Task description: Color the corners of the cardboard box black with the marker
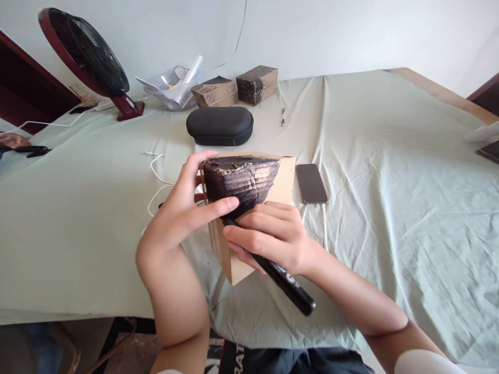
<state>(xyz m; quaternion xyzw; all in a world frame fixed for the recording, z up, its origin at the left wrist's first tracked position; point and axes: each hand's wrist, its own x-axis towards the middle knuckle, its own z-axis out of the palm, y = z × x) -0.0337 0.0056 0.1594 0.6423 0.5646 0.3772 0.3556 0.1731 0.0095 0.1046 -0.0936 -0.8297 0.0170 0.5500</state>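
A cardboard box [283, 182] is held tilted above the near edge of the table, one face of it blackened with ink. My left hand [179, 213] grips the box from the left, fingers curled over the dark face. My right hand [268, 236] is closed round a black marker [288, 285], whose tip touches the lower edge of the blackened face.
A pale green sheet [390, 171] covers the table. A phone [311, 183] lies right of the box, a black case [219, 125] behind it, a white cable [155, 176] to the left. Two more cardboard boxes [234, 88], a pen [283, 117], a clear bag and a fan [89, 52] stand at the back.
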